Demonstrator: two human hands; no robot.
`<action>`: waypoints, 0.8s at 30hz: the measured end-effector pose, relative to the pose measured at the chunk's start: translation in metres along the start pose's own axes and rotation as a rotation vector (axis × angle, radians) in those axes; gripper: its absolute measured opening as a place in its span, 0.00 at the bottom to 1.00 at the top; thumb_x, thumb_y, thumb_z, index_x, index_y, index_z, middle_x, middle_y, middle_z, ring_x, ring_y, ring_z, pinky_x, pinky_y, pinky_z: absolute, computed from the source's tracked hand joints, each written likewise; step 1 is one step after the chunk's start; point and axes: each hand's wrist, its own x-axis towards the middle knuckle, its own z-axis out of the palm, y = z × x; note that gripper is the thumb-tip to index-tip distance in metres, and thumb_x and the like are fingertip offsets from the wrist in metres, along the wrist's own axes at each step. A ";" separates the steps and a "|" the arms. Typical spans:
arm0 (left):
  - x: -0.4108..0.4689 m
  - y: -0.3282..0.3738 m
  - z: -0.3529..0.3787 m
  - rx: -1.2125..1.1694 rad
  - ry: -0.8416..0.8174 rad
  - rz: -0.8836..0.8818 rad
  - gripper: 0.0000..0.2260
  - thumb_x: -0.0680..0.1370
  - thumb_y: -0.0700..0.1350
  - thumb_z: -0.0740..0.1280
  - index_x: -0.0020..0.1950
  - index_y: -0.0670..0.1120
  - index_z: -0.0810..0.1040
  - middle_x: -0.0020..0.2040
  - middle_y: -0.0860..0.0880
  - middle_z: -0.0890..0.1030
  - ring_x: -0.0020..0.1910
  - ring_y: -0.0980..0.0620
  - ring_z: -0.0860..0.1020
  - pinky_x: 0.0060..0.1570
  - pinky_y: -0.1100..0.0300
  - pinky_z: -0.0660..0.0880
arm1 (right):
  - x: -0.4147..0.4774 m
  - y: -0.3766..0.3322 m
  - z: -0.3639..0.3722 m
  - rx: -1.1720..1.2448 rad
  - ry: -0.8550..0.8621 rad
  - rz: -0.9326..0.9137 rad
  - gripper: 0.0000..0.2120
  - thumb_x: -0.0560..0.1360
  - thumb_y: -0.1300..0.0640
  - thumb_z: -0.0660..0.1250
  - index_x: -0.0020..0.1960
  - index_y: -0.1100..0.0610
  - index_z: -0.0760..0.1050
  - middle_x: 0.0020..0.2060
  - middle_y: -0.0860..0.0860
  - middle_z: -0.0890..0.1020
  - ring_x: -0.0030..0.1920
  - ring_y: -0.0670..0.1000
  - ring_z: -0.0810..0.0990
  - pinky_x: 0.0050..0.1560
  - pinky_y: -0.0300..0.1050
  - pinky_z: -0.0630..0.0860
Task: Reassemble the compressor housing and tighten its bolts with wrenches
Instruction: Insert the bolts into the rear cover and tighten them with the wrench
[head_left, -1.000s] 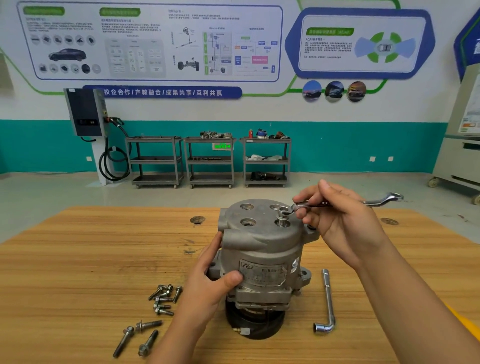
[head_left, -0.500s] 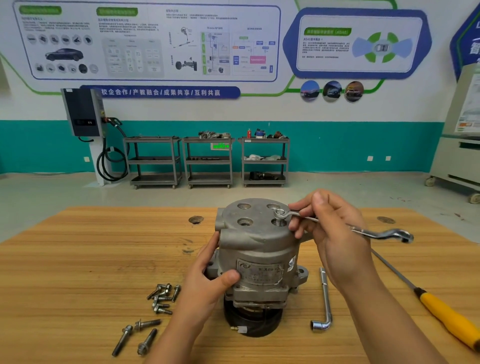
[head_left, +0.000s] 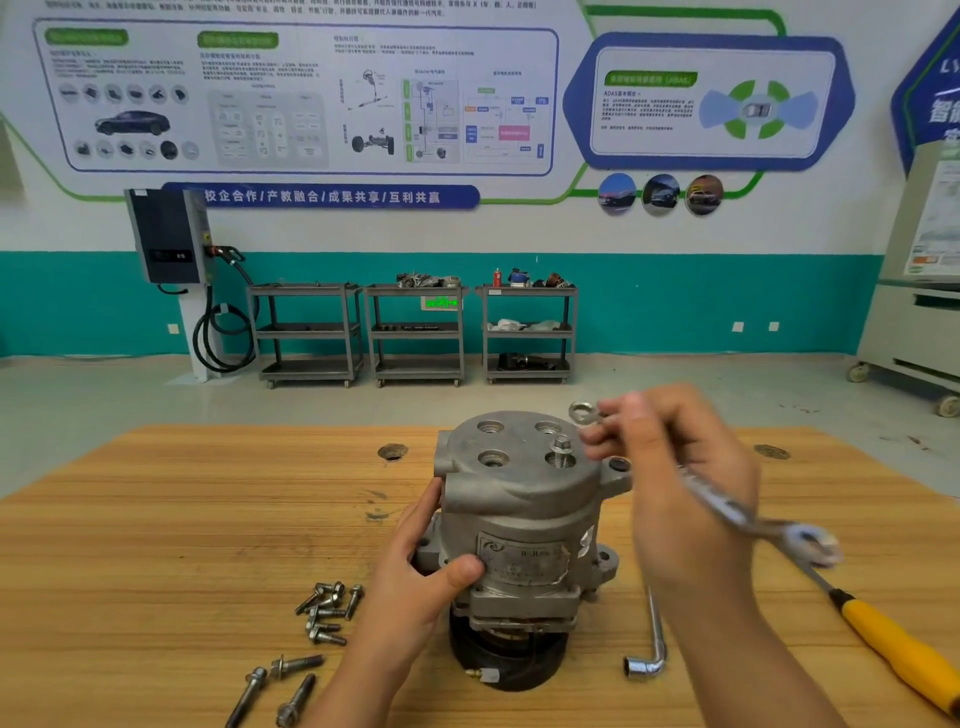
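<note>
The grey metal compressor housing (head_left: 519, 499) stands upright on its black pulley in the middle of the wooden table (head_left: 156, 519). One bolt (head_left: 561, 451) sticks up from a hole in its top face, while the other holes are open. My left hand (head_left: 426, 561) grips the housing's left side, thumb on the front label. My right hand (head_left: 670, 467) holds a combination wrench (head_left: 727, 512). Its ring end is lifted off the bolt, up and to the right of it, and its open end points toward the lower right.
Several loose short bolts (head_left: 324, 610) and three long bolts (head_left: 283, 686) lie left of the housing. An L-shaped socket wrench (head_left: 652, 649) lies to its right, and a yellow-handled screwdriver (head_left: 893, 649) further right. Tool carts stand by the far wall.
The wrench swung clockwise on the bolt, handle sweeping toward me, then its ring end came up off the bolt head. My left hand kept its grip on the housing.
</note>
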 end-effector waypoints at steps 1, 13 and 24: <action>0.000 0.000 0.000 0.000 -0.001 0.000 0.52 0.49 0.71 0.77 0.70 0.58 0.69 0.67 0.52 0.75 0.63 0.54 0.75 0.63 0.47 0.73 | 0.007 -0.002 -0.006 0.153 -0.005 0.086 0.11 0.75 0.51 0.64 0.36 0.52 0.78 0.35 0.52 0.82 0.36 0.48 0.81 0.37 0.37 0.78; 0.000 0.000 0.001 -0.002 0.006 -0.003 0.51 0.49 0.71 0.77 0.70 0.60 0.69 0.67 0.54 0.75 0.64 0.53 0.75 0.63 0.44 0.72 | 0.041 0.030 -0.023 0.472 -0.333 0.470 0.15 0.71 0.58 0.61 0.29 0.58 0.79 0.34 0.56 0.82 0.30 0.53 0.80 0.30 0.39 0.77; 0.000 0.001 0.002 0.016 0.018 0.011 0.53 0.47 0.73 0.76 0.70 0.58 0.69 0.68 0.55 0.74 0.64 0.56 0.74 0.64 0.48 0.73 | 0.003 0.026 -0.014 0.082 -0.195 0.181 0.14 0.75 0.52 0.60 0.37 0.59 0.76 0.32 0.54 0.77 0.33 0.50 0.75 0.33 0.39 0.71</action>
